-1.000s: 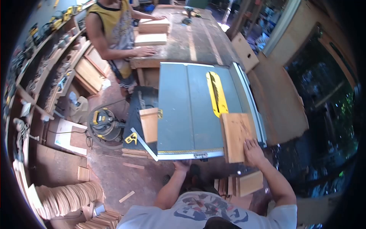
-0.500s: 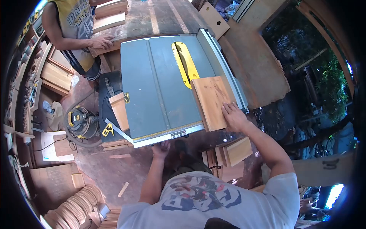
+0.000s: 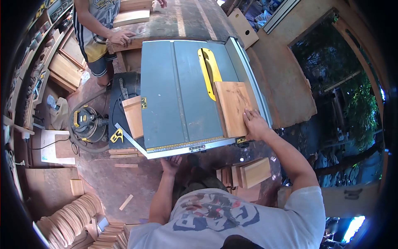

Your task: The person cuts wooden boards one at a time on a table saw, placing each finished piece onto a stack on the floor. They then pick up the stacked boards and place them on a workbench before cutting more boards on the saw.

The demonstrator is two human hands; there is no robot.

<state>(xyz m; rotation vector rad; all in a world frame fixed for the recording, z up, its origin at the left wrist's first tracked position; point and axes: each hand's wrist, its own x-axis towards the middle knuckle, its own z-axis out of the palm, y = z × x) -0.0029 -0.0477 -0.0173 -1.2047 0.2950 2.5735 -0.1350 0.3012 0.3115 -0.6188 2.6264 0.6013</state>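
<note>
A wooden board (image 3: 234, 110) lies flat on the grey table saw (image 3: 161, 95), its far end beside the yellow throat plate (image 3: 210, 74) and its right side near the rip fence (image 3: 251, 79). At its near right end is my right hand (image 3: 256, 125), fingers on top and the rest of the hand against the end and edge. My left hand (image 3: 170, 166) is palm up at the saw's front rail (image 3: 178, 152), holding nothing I can see. Its fingers look stretched out, their tips partly hidden under the rail.
A co-worker's hand (image 3: 121, 38) rests on the outfeed table's edge. Left of the saw are a cut board (image 3: 132, 116), a yellow-headed combination square (image 3: 117, 135) and a shop vacuum (image 3: 86, 122). Stacked boards (image 3: 251, 173) stand on the floor by my legs.
The board and my right hand have moved slightly forward along the fence, uncovering more of the front rail. My left hand stays under it. The view has shifted, and the co-worker's other hand now shows.
</note>
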